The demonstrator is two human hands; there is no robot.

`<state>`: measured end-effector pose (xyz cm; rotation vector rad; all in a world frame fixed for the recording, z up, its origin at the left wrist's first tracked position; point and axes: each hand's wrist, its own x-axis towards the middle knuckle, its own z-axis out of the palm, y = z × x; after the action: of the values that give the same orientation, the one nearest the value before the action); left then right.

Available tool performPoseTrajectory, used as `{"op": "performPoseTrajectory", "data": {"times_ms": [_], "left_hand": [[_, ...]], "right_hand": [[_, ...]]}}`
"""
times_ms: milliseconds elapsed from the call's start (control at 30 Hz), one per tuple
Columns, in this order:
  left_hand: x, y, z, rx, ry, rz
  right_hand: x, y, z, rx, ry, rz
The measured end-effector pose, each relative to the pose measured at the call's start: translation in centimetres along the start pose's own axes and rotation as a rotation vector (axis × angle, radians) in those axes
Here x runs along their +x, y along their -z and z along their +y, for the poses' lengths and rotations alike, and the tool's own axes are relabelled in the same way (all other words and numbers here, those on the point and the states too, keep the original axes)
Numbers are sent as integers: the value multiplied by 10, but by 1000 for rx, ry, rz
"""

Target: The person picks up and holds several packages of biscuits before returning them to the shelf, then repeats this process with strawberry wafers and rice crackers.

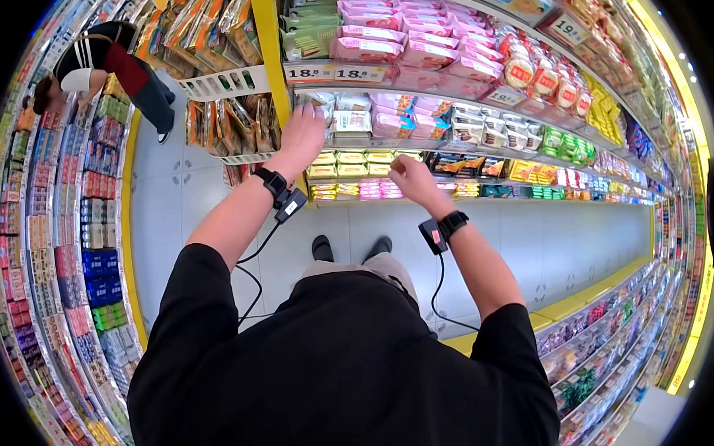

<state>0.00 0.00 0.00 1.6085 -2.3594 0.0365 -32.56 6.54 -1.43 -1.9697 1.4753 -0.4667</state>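
Note:
My left hand [304,134] reaches up to the left end of a shelf row, its fingers stretched out at the edge of some white snack packs [352,119]. Whether the fingertips touch a pack is hard to make out. To the right, my right hand [413,177] hangs in front of the lower shelf with its fingers curled in, and nothing shows in it. Yellow packs [350,163] sit on that shelf, left of the right hand. Pink and blue packs [392,118] stand beside the white ones. Each wrist wears a black strap with a small cabled box.
Pink packs [429,48] fill the shelf above, behind a price rail [334,72]. A yellow post [270,51] and a rack of hanging bags [213,38] stand at left. Another person [132,81] is in the aisle at far left. More shelves [610,355] line the lower right.

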Motion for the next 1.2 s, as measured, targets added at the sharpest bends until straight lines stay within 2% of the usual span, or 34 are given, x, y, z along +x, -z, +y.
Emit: {"op": "performPoseTrajectory", "data": {"times_ms": [67,100,167,200,267,433,533,633,667,767,833,900,1000,1033,1100,1200], "left_hand": [[-1,-7,9,-3,57,-73],[-1,-2,-26,83,41,-111],[19,-25,-14,108,15,-39],[21,-36,-13,106,52,-62],[26,-53,-12,109,131,-102],[35,-53,-8,228,184,-108],[39,-44,3,283,246,-171],[33,-13,21,331,281,-33],[28,17,33,252,339,-169],[-23,57,40,-119,495,-191],[-67,75,30,-661,676,-306],[-116,63,30,-1256,820,-136],[-170,55,39,-1880,948,-9],[-178,53,46,-1986,923,76],[-181,46,66,-2192,873,244],[-175,40,76,-2348,765,283]], "right_hand": [[14,15,-18,-78,96,-2],[48,-16,-32,-32,179,15],[77,4,-26,-147,345,69],[86,5,-35,-237,322,45],[103,3,-37,-372,434,116],[147,-16,-32,-515,684,218],[161,-25,-33,-555,691,116],[176,-34,-28,-584,707,88],[180,-37,-24,-592,694,84],[183,-37,-25,-600,670,48],[192,-52,-18,-567,645,32],[199,-49,-20,-505,641,5],[168,-15,-49,-425,699,-2],[156,-10,-56,-391,694,11],[118,-2,-69,-55,404,-180],[92,-15,-81,499,43,-478]]}}
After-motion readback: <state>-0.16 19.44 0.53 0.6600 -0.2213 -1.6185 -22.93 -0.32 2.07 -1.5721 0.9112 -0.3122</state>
